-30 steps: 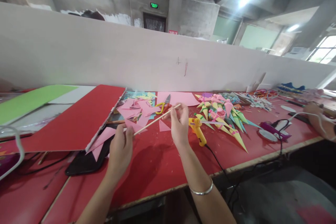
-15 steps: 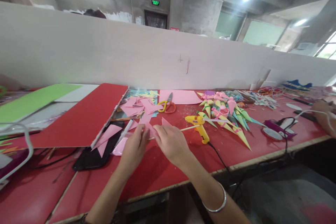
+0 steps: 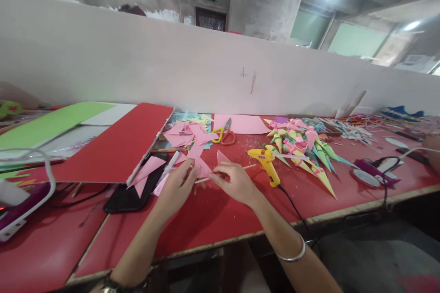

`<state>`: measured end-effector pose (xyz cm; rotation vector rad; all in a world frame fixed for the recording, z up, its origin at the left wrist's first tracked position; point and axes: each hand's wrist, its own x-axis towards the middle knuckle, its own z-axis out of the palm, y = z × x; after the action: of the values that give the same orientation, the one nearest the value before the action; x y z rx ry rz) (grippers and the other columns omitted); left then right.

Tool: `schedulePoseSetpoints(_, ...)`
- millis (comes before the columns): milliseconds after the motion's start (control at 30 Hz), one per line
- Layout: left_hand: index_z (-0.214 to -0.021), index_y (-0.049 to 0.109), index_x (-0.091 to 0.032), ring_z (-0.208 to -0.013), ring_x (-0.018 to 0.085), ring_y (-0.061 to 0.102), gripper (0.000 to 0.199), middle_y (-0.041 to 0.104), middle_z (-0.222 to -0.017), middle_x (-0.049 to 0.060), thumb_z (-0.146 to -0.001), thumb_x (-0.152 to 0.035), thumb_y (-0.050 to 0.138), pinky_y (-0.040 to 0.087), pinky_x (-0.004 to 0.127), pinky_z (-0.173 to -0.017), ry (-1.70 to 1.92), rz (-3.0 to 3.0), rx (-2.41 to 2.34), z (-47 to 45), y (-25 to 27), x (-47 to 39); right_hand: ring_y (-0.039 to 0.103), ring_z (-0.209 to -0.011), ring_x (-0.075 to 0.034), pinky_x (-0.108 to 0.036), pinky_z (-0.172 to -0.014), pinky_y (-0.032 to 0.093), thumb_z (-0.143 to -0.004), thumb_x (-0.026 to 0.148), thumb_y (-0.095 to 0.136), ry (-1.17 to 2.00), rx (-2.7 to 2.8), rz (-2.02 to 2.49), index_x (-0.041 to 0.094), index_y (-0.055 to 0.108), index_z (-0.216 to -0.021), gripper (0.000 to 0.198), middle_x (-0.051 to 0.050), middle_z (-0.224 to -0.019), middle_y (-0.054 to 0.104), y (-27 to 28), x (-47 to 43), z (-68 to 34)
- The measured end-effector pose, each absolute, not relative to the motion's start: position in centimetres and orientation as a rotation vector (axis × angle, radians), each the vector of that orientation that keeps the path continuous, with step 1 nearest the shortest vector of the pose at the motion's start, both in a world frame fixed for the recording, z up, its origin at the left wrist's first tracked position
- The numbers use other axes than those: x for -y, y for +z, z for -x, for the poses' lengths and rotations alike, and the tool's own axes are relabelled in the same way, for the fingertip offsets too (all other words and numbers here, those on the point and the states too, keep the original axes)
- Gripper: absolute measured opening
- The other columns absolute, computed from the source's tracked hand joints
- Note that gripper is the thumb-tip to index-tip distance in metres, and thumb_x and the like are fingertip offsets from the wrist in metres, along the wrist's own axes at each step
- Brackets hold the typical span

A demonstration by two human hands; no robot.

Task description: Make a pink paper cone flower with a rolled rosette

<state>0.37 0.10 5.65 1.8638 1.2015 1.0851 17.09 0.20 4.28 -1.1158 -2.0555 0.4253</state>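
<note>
We have one red surface (image 3: 220, 229); one red board (image 3: 117, 146), left; one heap of cones (image 3: 294, 148), right; our right hand (image 3: 237, 186), fingers pinching a stick (image 3: 202, 180); our left hand (image 3: 177, 187), fingers curled, their grip unclear to us; one glue gun (image 3: 267, 161); scissors (image 3: 227, 125), behind; the stick, running from beside our left fingers, under our right hand, towards the glue gun.

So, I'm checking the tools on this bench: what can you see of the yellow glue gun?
The glue gun has a yellow, plastic-looking body and lies on the red table, its nozzle pointing left and its handle toward the near edge. A pale, translucent glue stick juts from its rear toward the paper cones. A black cord runs from the handle over the table's edge. Neither hand touches it; whether it is hot cannot be told.
</note>
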Motion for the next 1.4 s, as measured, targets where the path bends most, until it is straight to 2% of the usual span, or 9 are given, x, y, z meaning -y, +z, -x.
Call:
schedulePoseSetpoints(200, -0.059, 0.048, -0.022, -0.045, 0.015, 0.055, 0.020, 0.063, -0.053, -0.002, -0.077, -0.032, 0.047, 0.039, 0.025, -0.054, 1.034, -1.876, -1.183, 0.0, 5.6, -0.4, 0.042, -0.054, -0.009, -0.020, -0.052, 0.030, -0.085, 0.033, 0.047, 0.504, 1.990, 1.101, 0.016, 0.057, -0.064, 0.028, 0.003, -0.058, 0.049, 3.8, -0.6, -17.1)
schedulePoseSetpoints(300, -0.060, 0.053, -0.020, -0.046, 0.016, 0.057, 0.027, 0.063, -0.054, 0.000, -0.079, -0.035, 0.042, 0.041, 0.026, -0.056, 0.997, -1.894, -1.128, 0.0, 5.5, -0.5, 0.041, -0.053, -0.009, -0.020, -0.051, 0.029, -0.085, 0.034, 0.046, 0.490, 1.975, 1.120, 0.017, 0.056, -0.062, 0.030, 0.004, -0.056, 0.047, 3.7, -0.6, -17.1)
schedulePoseSetpoints(467, -0.059, 0.050, -0.020, -0.050, 0.016, 0.059, 0.029, 0.065, -0.055, 0.001, -0.079, -0.040, 0.046, 0.042, 0.025, -0.055, 0.919, -1.946, -1.157, 0.1, 5.4, -0.6, 0.040, -0.051, -0.009, -0.021, -0.050, 0.026, -0.086, 0.035, 0.046, 0.365, 2.016, 1.177, 0.017, 0.053, -0.059, 0.033, 0.004, -0.053, 0.044, 3.7, -0.5, -16.9)
schedulePoseSetpoints(567, -0.061, 0.050, -0.020, -0.049, 0.015, 0.059, 0.028, 0.065, -0.055, 0.000, -0.078, -0.042, 0.048, 0.044, 0.025, -0.054, 0.864, -1.972, -1.181, 0.2, 5.2, -0.8, 0.045, -0.055, -0.010, -0.022, -0.054, 0.027, -0.086, 0.033, 0.046, 0.218, 2.087, 1.195, 0.017, 0.056, -0.064, 0.029, 0.003, -0.059, 0.051, 3.5, -0.4, -16.8)
schedulePoseSetpoints(667, -0.061, 0.049, -0.019, -0.046, 0.014, 0.058, 0.030, 0.063, -0.055, -0.001, -0.079, -0.043, 0.044, 0.044, 0.024, -0.052, 0.899, -1.935, -1.210, 0.4, 5.0, -1.0, 0.052, -0.069, -0.012, -0.024, -0.064, 0.030, -0.088, 0.029, 0.043, 0.087, 2.170, 1.173, 0.017, 0.059, -0.078, 0.022, 0.000, -0.074, 0.060, 3.2, -0.5, -16.7)
schedulePoseSetpoints(833, -0.064, 0.052, -0.018, -0.047, 0.012, 0.058, 0.029, 0.063, -0.057, -0.001, -0.079, -0.041, 0.043, 0.046, 0.024, -0.052, 0.871, -1.856, -1.151, 0.4, 5.2, -1.0, 0.053, -0.082, -0.016, -0.029, -0.073, 0.024, -0.088, 0.032, 0.047, -0.078, 2.292, 1.217, 0.017, 0.060, -0.091, 0.020, -0.003, -0.083, 0.061, 3.1, -0.6, -16.6)
schedulePoseSetpoints(1167, -0.067, 0.053, -0.016, -0.046, 0.011, 0.056, 0.031, 0.063, -0.057, 0.000, -0.077, -0.044, 0.044, 0.045, 0.025, -0.052, 0.827, -1.795, -1.132, 0.5, 5.5, -0.9, 0.052, -0.080, -0.013, -0.031, -0.073, 0.017, -0.090, 0.035, 0.042, -0.089, 2.320, 1.297, 0.019, 0.063, -0.091, 0.026, -0.001, -0.080, 0.065, 3.6, -0.4, -16.3)
schedulePoseSetpoints(1400, -0.065, 0.054, -0.017, -0.049, 0.012, 0.059, 0.030, 0.065, -0.061, 0.002, -0.076, -0.044, 0.045, 0.048, 0.026, -0.054, 0.825, -1.767, -1.077, 0.5, 5.6, -0.8, 0.055, -0.076, -0.012, -0.028, -0.068, 0.022, -0.089, 0.030, 0.047, 0.032, 2.300, 1.161, 0.019, 0.065, -0.089, 0.021, 0.000, -0.079, 0.068, 3.6, -0.6, -16.7)
